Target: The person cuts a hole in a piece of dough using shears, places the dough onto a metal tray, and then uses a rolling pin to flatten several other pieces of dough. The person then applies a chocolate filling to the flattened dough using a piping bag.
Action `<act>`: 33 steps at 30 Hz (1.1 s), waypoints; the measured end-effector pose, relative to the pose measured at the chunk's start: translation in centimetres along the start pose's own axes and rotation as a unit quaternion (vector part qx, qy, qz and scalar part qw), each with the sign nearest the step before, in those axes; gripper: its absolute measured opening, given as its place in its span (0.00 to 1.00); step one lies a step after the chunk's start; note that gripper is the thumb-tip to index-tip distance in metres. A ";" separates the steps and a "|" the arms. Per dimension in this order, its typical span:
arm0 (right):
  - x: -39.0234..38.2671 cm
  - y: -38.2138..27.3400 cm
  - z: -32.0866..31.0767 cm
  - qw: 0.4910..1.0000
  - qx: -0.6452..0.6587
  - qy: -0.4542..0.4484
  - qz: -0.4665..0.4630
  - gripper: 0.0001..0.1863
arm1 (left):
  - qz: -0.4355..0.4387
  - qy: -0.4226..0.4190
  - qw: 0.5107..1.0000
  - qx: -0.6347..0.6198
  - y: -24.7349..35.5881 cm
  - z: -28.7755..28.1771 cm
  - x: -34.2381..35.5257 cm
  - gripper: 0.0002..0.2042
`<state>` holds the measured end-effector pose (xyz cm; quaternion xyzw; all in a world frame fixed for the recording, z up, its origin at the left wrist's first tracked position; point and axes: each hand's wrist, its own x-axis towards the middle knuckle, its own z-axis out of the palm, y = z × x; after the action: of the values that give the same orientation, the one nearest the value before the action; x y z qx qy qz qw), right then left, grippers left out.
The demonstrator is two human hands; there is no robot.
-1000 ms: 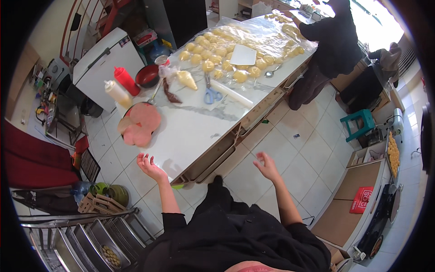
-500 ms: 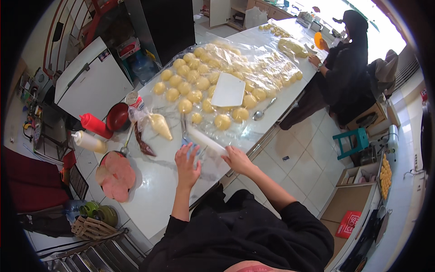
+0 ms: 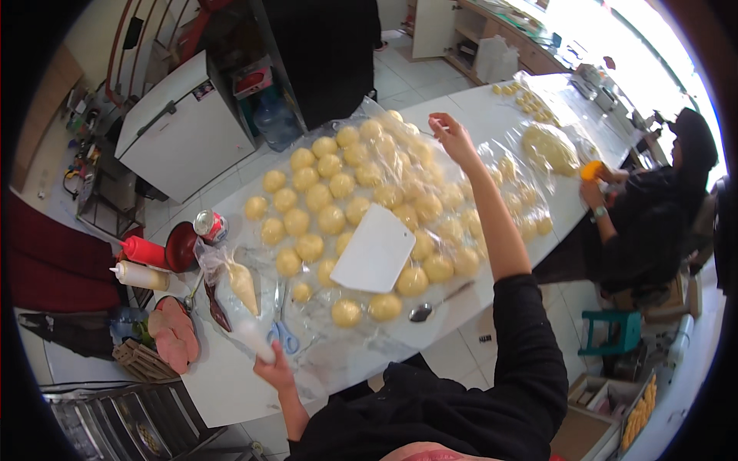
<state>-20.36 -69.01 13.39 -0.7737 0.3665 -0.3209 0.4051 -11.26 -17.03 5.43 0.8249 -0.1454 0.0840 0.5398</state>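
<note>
Left hand [image 3: 275, 370] wraps the near end of a smooth white plastic-looking rod [image 3: 252, 339] above the white marble-look tabletop [image 3: 223, 392]; probably light, stiff, slippery, so grip the ends. Right hand [image 3: 453, 138] half-curled, can't tell if pinching.

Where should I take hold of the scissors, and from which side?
Probably by the blue handle loops, from the near side of the table: the scissors lie flat, loops toward that edge, blades pointing away. The left hand, gripping the white roll, is close beside the loops.
</note>
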 end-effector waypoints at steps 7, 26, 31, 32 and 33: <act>17.3 12.9 6.2 0.986 -0.131 -0.096 0.043 0.18 | -0.160 0.114 0.979 -0.046 3.8 1.4 -0.6 0.10; 22.3 14.6 1.0 0.782 0.597 -0.028 0.175 0.17 | -0.174 0.243 0.932 -0.204 5.1 2.8 1.9 0.14; 16.6 6.4 -2.7 0.675 0.688 -0.262 0.055 0.29 | -0.210 0.277 0.902 -0.257 4.9 -1.0 2.4 0.15; 15.0 4.0 -2.6 0.642 0.690 -0.334 0.013 0.31 | -0.215 0.263 0.897 -0.283 4.4 -2.0 2.5 0.14; 12.1 0.8 -3.1 0.677 0.655 -0.335 0.013 0.33 | -0.217 0.245 0.892 -0.312 3.8 -2.8 3.0 0.14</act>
<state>-16.72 -80.57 16.58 -0.3607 -0.0878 -0.1927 0.9083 -9.66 -16.35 10.67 0.5781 0.1557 0.1144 0.7928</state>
